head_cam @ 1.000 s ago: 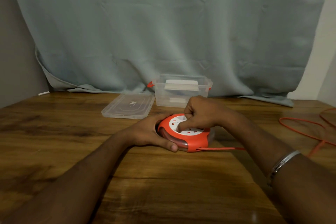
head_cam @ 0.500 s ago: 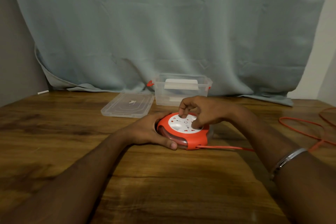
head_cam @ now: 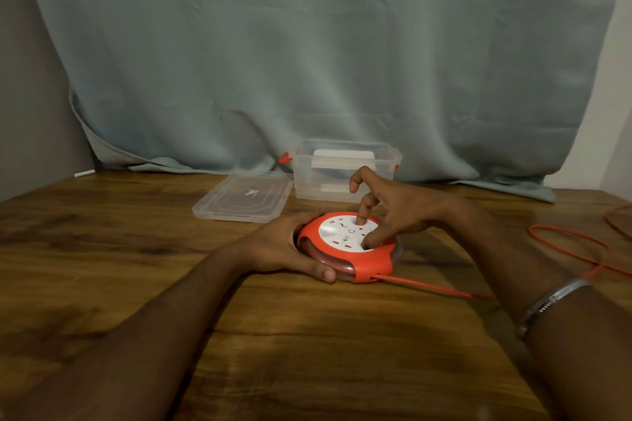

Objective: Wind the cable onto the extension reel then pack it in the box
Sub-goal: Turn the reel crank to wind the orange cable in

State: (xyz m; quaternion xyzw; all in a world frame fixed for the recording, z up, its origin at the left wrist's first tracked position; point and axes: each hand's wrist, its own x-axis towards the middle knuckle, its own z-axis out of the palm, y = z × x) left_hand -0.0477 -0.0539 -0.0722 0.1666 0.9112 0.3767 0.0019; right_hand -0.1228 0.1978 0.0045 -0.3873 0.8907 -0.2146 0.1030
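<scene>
At centre of the counter (head_cam: 239, 335), slightly toward the far side, the extension reel (head_cam: 347, 246) lies flat, its white socket face up and its orange rim toward the camera. The left hand (head_cam: 284, 249) cups the reel's left and near edge, fingers curled around the rim, thumb along the near side: a holding grip that pins the body to the counter. The right hand (head_cam: 393, 212) comes in from the right and sits over the white face; two fingertips press down on it, one near the far edge and one near the right edge, the index finger lifted clear. It grasps nothing; fingers are bent but only pushing on the disc. The cable (head_cam: 427, 287) leaves the reel at its near-right corner and runs rightward along the counter, passing under the right forearm, then loops loosely at the far right near the counter's edge. Judgement: winding is under way and a good length remains out. The key relation is that the slack lies wholly to the right of the reel, on the right hand's side, so the face should turn to draw cable in from the right while the left hand resists rotation. The open box (head_cam: 345, 171) stands just beyond the reel, its lid (head_cam: 242, 196) flat to the box's left.
</scene>
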